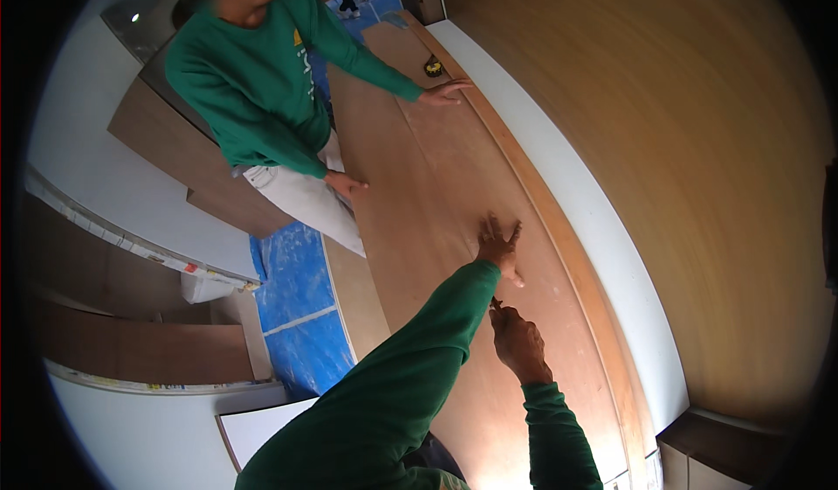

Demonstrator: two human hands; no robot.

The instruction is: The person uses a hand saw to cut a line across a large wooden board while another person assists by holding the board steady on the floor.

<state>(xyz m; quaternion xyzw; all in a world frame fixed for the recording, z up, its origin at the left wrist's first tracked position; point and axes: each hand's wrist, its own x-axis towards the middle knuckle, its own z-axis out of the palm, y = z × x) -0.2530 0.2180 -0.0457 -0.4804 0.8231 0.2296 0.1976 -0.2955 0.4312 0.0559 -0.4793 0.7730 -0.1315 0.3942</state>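
Observation:
A long reddish-brown plywood sheet [436,219] lies before me, with a lighter wood strip [559,228] along its right side. My left hand [499,247] rests flat on the sheet, fingers spread, pointing away from me. Just nearer to me, my right hand [521,343] is closed in a grip. A short dark tip [496,302] sticks out ahead of its fist, close to my left wrist; the rest of that thing is hidden, so its kind does not show.
Across the sheet stands a co-worker in a green sweatshirt [253,80], one hand [443,93] on the sheet's far right part. A black and yellow tape measure [433,67] lies beyond. Blue floor covering [301,289] runs at left, a wood-grained panel [663,141] at right.

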